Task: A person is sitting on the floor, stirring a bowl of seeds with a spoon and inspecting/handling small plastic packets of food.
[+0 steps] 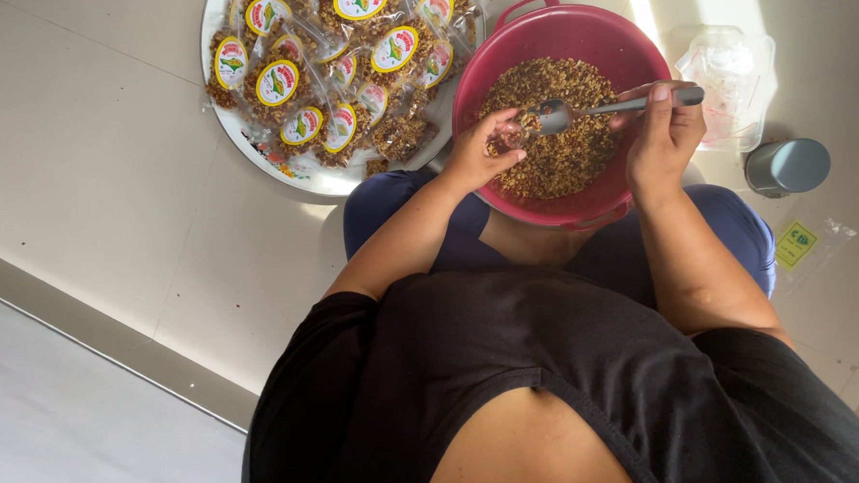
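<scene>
A red plastic bowl rests on my lap, filled with a brown crumbly snack mix. My right hand grips a metal spoon by the handle, its scoop lying over the mix. My left hand is inside the bowl beside the spoon's scoop, fingers curled as if pinching something small; I cannot tell whether it holds a clear bag. To the left of the bowl, a round white tray is piled with several filled clear packets bearing yellow oval labels.
A clear plastic tub with bags stands right of the bowl. A grey cup sits beyond it, and an empty labelled bag lies on the pale tiled floor. My crossed legs in blue are under the bowl.
</scene>
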